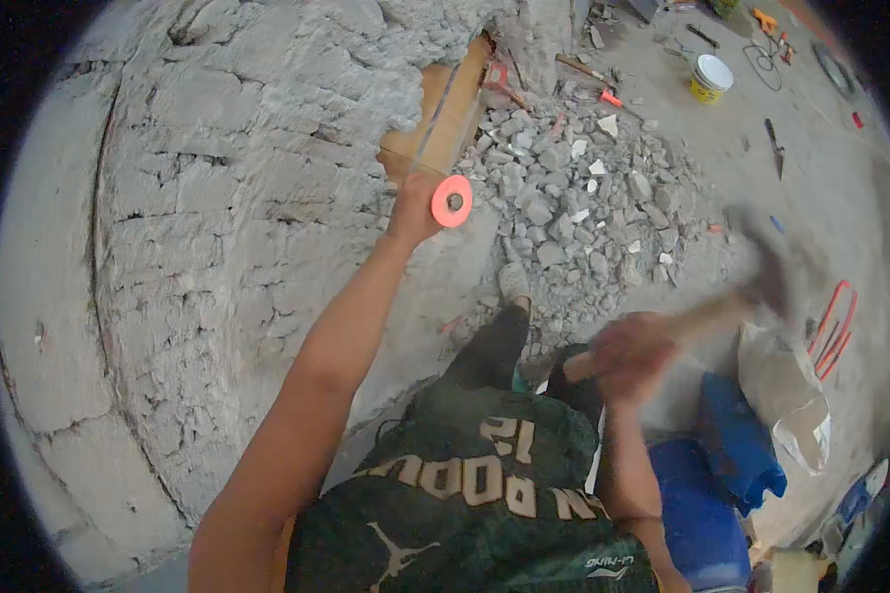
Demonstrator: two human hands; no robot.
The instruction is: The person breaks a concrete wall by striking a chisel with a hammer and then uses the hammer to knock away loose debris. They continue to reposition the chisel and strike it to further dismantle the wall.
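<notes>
My left hand (415,210) is wrapped round a chisel (437,117) with a round pink-orange hand guard (436,211). The metal top of the chisel faces me, and its long shaft reaches up along a tan patch (402,148) in the broken wall. Where its tip meets the wall is hard to make out. My right hand (635,361) grips the wooden handle of a hammer (710,314), held low on the right. The hammer head is blurred by motion and well apart from the chisel.
Rough, chipped wall (267,188) fills the left side. Broken rubble (564,198) covers the floor by my foot. A white-and-yellow bucket (708,87) stands farther back, near scattered tools. At right lie a pale sack (776,371) and a blue barrel (697,524).
</notes>
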